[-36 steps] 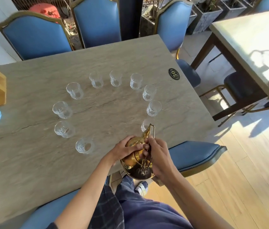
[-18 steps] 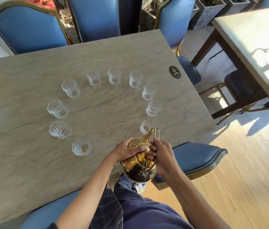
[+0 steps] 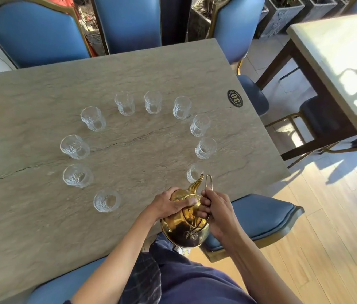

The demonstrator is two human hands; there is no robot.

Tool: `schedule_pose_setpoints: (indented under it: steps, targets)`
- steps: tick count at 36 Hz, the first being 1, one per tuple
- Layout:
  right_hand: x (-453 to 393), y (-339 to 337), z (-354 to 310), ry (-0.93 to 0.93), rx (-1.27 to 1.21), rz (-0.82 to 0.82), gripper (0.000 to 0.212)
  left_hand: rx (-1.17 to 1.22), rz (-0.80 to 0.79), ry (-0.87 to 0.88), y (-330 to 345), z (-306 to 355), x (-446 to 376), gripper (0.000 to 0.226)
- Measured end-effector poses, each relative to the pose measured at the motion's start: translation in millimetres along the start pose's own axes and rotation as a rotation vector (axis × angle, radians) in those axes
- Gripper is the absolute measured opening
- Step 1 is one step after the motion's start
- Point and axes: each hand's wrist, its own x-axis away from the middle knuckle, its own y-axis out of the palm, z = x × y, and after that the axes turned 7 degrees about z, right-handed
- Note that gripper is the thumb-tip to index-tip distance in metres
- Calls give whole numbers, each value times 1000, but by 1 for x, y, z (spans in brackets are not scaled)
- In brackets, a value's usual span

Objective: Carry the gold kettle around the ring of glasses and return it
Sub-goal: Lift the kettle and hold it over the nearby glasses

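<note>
Both hands are on the gold kettle (image 3: pixel 184 229) at the near edge of the tabletop (image 3: pixel 41 227), and it hangs partly out past that edge, above the person's lap. The left hand (image 3: pixel 168 205) lies over the top of it, fingers (image 3: pixel 189 202) curled down across the lid. The right hand (image 3: pixel 219 212) has its fingers wrapped round the thin wire handle (image 3: pixel 208 183), whose loop pokes up above the knuckles. The spout (image 3: pixel 196 183) points away from the person, its tip right at the nearest glass (image 3: pixel 192 173), which sits partly hidden behind it. That glass is one end of the ring of glasses (image 3: pixel 153 102), ten clear tumblers standing upright in an open arc across the tabletop, the gap facing the person. Out near the right edge there's a round black tag (image 3: pixel 235 98) marked 30. Blue chairs (image 3: pixel 35 34) line the far side, and another blue seat (image 3: pixel 260 216) sits just right of the kettle
</note>
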Motion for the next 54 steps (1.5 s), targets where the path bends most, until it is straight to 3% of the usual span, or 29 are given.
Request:
schedule_pose_setpoints:
  steps: [5, 14, 54]
  targets:
    - [-1, -1, 2, -13, 36, -11, 27, 3, -4, -2, 0, -1, 0, 132]
    - [5, -2, 5, -26, 61, -21, 22, 2, -8, 27, 1, -2, 8, 117]
    - [10, 0, 6, -25, 38, 2, 21, 9, 5, 16, 0, 2, 14, 125]
